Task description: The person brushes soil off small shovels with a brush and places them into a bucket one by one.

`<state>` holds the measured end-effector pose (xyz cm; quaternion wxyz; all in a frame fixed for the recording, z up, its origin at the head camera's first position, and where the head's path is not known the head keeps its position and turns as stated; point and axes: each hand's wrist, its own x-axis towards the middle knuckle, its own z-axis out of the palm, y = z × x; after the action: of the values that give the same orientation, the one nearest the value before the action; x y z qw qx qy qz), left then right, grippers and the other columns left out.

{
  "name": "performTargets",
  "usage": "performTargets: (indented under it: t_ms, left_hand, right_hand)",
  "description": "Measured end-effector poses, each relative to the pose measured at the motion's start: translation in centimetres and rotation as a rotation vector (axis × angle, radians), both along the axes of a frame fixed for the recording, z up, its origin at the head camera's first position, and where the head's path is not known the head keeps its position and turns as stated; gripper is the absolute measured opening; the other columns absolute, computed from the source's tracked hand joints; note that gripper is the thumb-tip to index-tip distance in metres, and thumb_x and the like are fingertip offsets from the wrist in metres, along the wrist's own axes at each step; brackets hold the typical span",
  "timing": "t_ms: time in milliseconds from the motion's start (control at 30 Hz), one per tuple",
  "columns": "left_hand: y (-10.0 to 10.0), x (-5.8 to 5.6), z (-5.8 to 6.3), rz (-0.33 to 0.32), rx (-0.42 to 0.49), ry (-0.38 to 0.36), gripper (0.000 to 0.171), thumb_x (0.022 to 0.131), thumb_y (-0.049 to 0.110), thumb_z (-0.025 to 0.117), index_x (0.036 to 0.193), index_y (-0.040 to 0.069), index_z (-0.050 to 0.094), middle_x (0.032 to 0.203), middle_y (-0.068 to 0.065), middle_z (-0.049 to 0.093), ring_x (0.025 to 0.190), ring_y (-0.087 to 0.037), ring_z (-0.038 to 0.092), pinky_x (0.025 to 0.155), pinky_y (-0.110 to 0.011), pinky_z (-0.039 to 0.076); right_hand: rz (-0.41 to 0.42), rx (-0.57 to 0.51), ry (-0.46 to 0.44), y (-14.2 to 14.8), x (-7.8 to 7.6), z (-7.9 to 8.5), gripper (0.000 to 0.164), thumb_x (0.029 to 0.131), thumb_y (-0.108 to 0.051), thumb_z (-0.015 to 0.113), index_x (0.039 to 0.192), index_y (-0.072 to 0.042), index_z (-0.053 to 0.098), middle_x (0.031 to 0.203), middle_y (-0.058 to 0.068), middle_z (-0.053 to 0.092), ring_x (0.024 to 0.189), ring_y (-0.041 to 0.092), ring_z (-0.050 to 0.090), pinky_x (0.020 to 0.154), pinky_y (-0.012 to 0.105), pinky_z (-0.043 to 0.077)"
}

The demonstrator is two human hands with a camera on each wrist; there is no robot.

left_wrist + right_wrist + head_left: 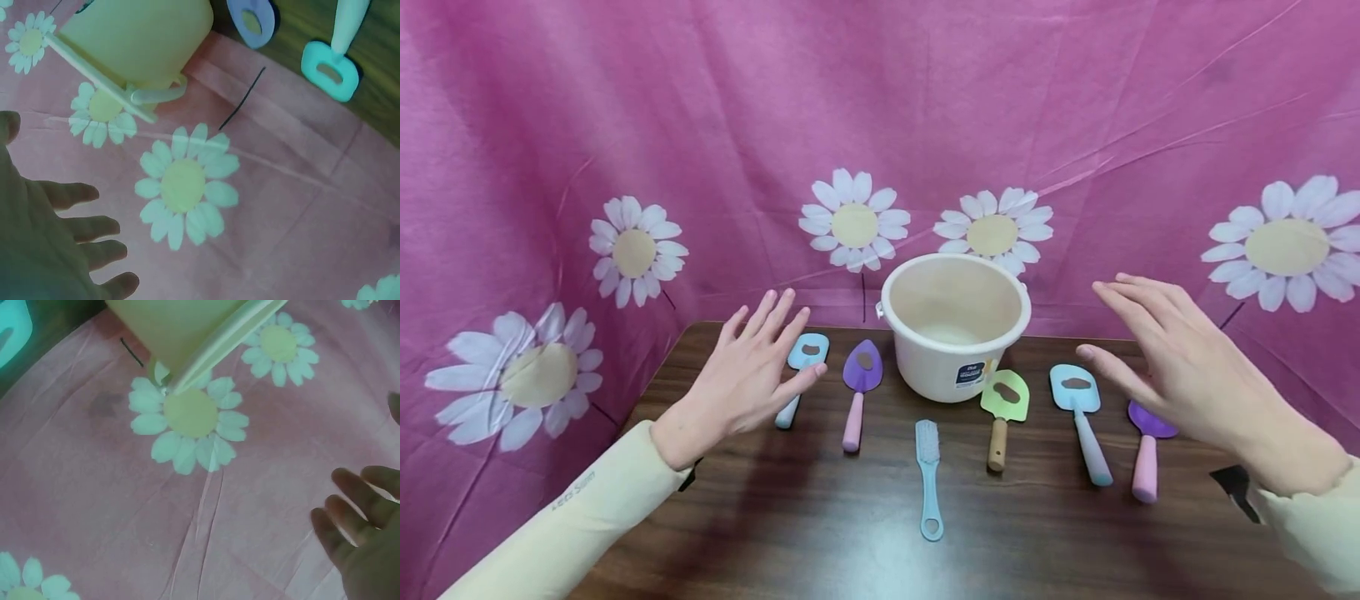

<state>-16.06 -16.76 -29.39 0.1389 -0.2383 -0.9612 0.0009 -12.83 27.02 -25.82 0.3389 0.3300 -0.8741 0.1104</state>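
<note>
My left hand (741,379), its fingers straight and spread, hovers over the left of the table, nearest a light-blue spade-shaped tool (808,349) with a hole in its head. Beside that tool lies a purple pointed one (862,367) with a pink handle. On the right, my right hand (1180,367) is raised with extended fingers, partly covering another purple tool with a pink handle (1146,471). A second light-blue tool (1078,392) and a green one with a wooden handle (1004,398) lie left of it. Both hands hold nothing.
A white bucket (910,367) stands upright at the back middle of the brown wooden table (820,517). In front of it lies a light-blue brush (929,483), bristles up. Behind the table hangs a pink cloth (760,108) with daisies.
</note>
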Motion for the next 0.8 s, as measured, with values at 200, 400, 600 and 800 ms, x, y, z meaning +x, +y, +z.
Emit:
performTargets:
  t_ms: [200, 400, 600, 800]
  left_hand:
    - [0.3, 0.3, -1.9, 0.015, 0.086, -0.065, 0.071, 0.098, 0.057, 0.035, 0.148, 0.006, 0.036, 0.160, -0.014, 0.021, 0.148, -0.034, 0.019, 0.114, -0.058, 0.025]
    - [0.6, 0.7, -4.4, 0.020, 0.180, -0.115, 0.063, 0.100, 0.050, 0.037, 0.144, 0.005, 0.042, 0.157, -0.017, 0.027, 0.146, -0.036, 0.024, 0.108, -0.059, 0.032]
    - [1.1, 1.3, -7.0, 0.007, 0.233, -0.169, 0.059, 0.100, 0.046, 0.040, 0.139, 0.002, 0.047, 0.152, -0.019, 0.035, 0.139, -0.035, 0.037, 0.104, -0.057, 0.037]
    - [1.7, 1.7, -9.1, 0.077, 0.335, -0.345, 0.058, 0.101, 0.045, 0.040, 0.138, 0.001, 0.048, 0.151, -0.018, 0.038, 0.138, -0.036, 0.039, 0.107, -0.059, 0.035]
  right_hand:
    - [0.076, -0.066, 0.086, -1.4, -0.3, -1.4, 0.064, 0.099, -0.049, 0.043, 0.121, 0.009, 0.060, 0.110, 0.025, 0.063, 0.104, 0.041, 0.054, 0.115, 0.013, 0.024]
    - [0.115, -0.112, -0.030, -2.9, 0.2, -5.4, 0.054, 0.099, -0.043, 0.045, 0.118, 0.005, 0.061, 0.106, 0.015, 0.066, 0.100, 0.029, 0.057, 0.101, 0.012, 0.034]
    - [0.072, -0.104, -0.173, -4.4, 1.3, -10.3, 0.042, 0.085, -0.022, 0.069, 0.124, -0.008, 0.061, 0.106, 0.000, 0.065, 0.099, 0.015, 0.058, 0.086, 0.028, 0.046]
    - [0.019, -0.136, -0.311, -6.3, 2.0, -14.1, 0.038, 0.080, -0.017, 0.076, 0.116, -0.012, 0.063, 0.097, -0.012, 0.060, 0.088, 0.004, 0.056, 0.076, 0.022, 0.048]
